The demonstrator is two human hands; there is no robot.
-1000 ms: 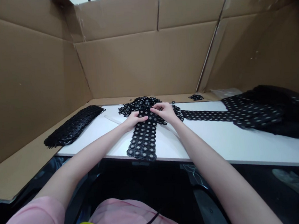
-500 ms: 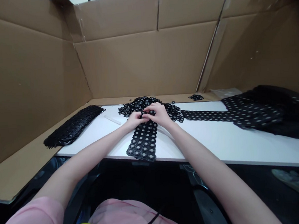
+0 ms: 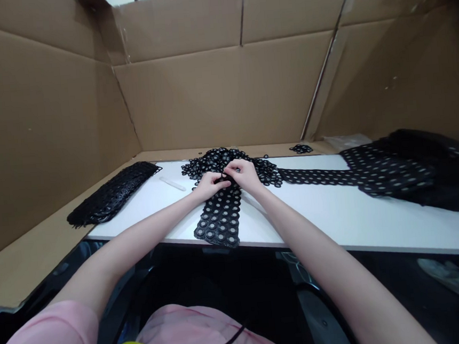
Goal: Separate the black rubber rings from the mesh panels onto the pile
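Observation:
A black strip with rows of round holes [image 3: 219, 221] lies on the white table, its near end at the front edge. My left hand [image 3: 210, 186] is closed on the strip's upper part, thumb and fingers pinching it. Close beside it, my right hand [image 3: 244, 174] is also closed, its fingertips pinched over the same part; what they hold is too small to make out. Behind both hands is a heap of small black rings [image 3: 219, 156], partly hidden by them. From the heap a long perforated black strip [image 3: 318, 177] runs to the right.
A thick black bundle [image 3: 114, 194] lies at the left, near a clear narrow piece [image 3: 172, 184]. Dark perforated material [image 3: 398, 168] is piled at the right. A few rings [image 3: 301, 148] lie at the back. Cardboard walls [image 3: 223, 97] surround the white table [image 3: 322, 223].
The fingertips of my hands have shifted slightly on the strip. My right thumb and fingers have drawn up and back from my left thumb.

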